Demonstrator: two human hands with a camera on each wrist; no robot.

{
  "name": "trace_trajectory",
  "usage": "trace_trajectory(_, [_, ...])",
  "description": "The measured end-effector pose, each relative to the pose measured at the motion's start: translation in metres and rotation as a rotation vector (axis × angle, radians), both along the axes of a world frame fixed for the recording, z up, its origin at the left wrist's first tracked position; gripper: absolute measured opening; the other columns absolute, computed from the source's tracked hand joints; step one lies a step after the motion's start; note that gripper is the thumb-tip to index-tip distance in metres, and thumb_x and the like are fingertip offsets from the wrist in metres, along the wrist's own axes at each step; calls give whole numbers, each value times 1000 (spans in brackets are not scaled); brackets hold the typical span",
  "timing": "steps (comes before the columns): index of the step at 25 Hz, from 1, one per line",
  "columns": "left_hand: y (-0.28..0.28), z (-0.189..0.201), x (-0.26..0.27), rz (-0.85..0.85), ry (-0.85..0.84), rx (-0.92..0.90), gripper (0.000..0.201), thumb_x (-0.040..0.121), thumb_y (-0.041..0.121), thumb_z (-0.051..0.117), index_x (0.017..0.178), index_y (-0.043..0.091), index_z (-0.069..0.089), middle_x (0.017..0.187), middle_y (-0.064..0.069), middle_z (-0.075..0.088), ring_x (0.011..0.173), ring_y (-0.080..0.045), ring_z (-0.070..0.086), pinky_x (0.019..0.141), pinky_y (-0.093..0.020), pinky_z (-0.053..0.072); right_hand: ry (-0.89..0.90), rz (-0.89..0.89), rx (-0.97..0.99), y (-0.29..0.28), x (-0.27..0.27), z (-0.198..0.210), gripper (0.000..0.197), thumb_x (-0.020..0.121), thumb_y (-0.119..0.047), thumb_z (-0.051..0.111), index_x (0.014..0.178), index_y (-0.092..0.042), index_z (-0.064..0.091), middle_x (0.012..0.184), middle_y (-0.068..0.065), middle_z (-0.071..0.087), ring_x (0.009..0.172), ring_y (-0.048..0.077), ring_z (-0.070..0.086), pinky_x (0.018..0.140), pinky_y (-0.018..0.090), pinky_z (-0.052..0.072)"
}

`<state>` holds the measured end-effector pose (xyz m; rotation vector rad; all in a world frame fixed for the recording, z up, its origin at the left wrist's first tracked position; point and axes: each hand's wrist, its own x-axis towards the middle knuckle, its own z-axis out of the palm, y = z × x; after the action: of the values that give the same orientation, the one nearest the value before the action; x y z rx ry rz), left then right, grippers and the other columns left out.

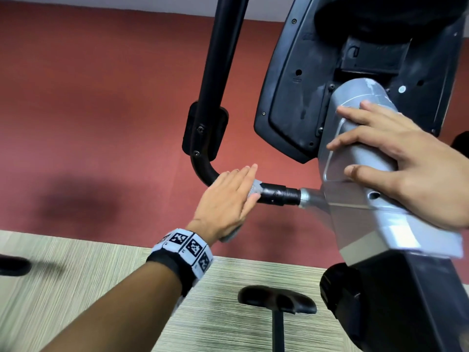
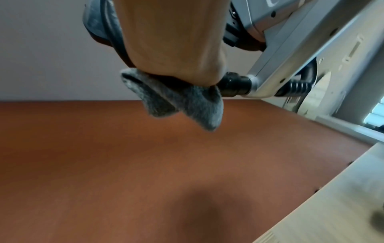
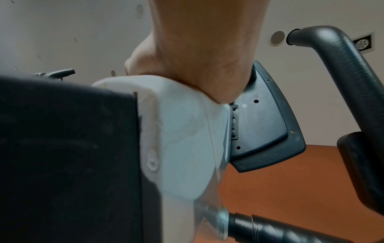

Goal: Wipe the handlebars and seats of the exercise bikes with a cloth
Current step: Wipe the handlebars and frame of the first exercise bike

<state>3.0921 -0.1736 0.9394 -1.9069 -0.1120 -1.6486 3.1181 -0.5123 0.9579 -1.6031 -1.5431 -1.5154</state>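
Observation:
My left hand lies over the black handlebar just past its bend, with a grey cloth wrapped between palm and bar. In the left wrist view the cloth bunches and hangs under my palm, beside the bar's end collar. My right hand rests with spread, straight fingers on the silver column housing and holds nothing. A black seat stands lower down, near the bottom of the head view.
The back of the black console rises above the housing. The handlebar's upright section with a black clamp runs up at the left. Red floor and pale striped floor lie below. A dark, blurred object sits at the far left.

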Motion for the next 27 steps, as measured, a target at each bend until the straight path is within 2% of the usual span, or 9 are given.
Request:
trace_trajectory(2, [-22, 1, 16, -37, -107, -120, 64, 106, 42, 25, 156, 3, 31, 145, -9, 54, 129, -27, 51, 114, -40, 34, 5, 1, -4, 0, -1, 0, 42, 75, -57, 58, 116, -59, 55, 159, -32, 29, 150, -12, 5, 117, 18, 7])
trace_trajectory(4, [-54, 3, 39, -97, -112, -148, 61, 106, 40, 28, 155, 4, 33, 137, -7, 57, 121, -26, 53, 107, -39, 37, 13, -6, -11, 0, -2, 0, 37, 75, -54, 58, 112, -57, 60, 160, -30, 29, 150, -11, 5, 117, 18, 7])
trace_trajectory(8, [-47, 7, 29, -105, 147, 78, 62, 107, 42, 32, 160, 10, 25, 151, -5, 47, 131, -23, 47, 112, -37, 32, 36, -18, -27, -1, -8, -2, 39, 71, -62, 52, 108, -53, 61, 162, -26, 28, 151, -10, 3, 120, 20, 5])
trace_trajectory(11, [-18, 6, 23, -27, 1, 24, 67, 107, 51, 27, 159, 9, 26, 154, -7, 46, 135, -27, 46, 115, -41, 34, 60, -32, -35, -1, -9, -2, 39, 72, -59, 52, 109, -49, 61, 162, -28, 26, 150, -11, 1, 121, 19, 3])
trace_trajectory(13, [-30, 3, 37, 2, -101, -52, 67, 107, 51, 23, 156, 6, 30, 153, -8, 47, 137, -28, 45, 117, -43, 33, 50, -45, -36, -3, -8, -2, 46, 70, -64, 45, 110, -50, 60, 163, -26, 24, 151, -10, 0, 124, 24, 5])
trace_trajectory(18, [-45, 7, 49, 98, 62, 190, 67, 106, 50, 30, 159, 10, 26, 157, -6, 43, 140, -28, 42, 116, -42, 33, 45, -43, -40, -2, -8, 0, 50, 68, -66, 43, 111, -48, 61, 163, -25, 25, 152, -8, 2, 127, 32, 7])
trace_trajectory(23, [-85, 14, 68, -9, -70, -162, 63, 104, 49, 19, 138, 8, 53, 120, -6, 68, 111, -27, 59, 98, -39, 42, 73, -17, -34, -1, -8, -2, 44, 67, -66, 44, 107, -53, 59, 162, -26, 25, 152, -9, 2, 128, 35, 8])
trace_trajectory(25, [-83, 14, 71, -16, -68, -120, 60, 105, 46, 23, 143, 7, 48, 127, -7, 65, 120, -27, 56, 101, -39, 41, 74, -21, -36, -1, -9, -2, 43, 68, -66, 43, 106, -55, 58, 162, -26, 25, 152, -9, 1, 128, 36, 8])
trace_trajectory(27, [-70, 8, 67, 26, -39, 36, 60, 106, 45, 28, 151, 7, 40, 143, -8, 55, 135, -28, 47, 108, -40, 40, 73, -23, -36, -1, -9, -2, 43, 68, -66, 43, 107, -54, 59, 163, -26, 24, 151, -9, 1, 128, 36, 8])
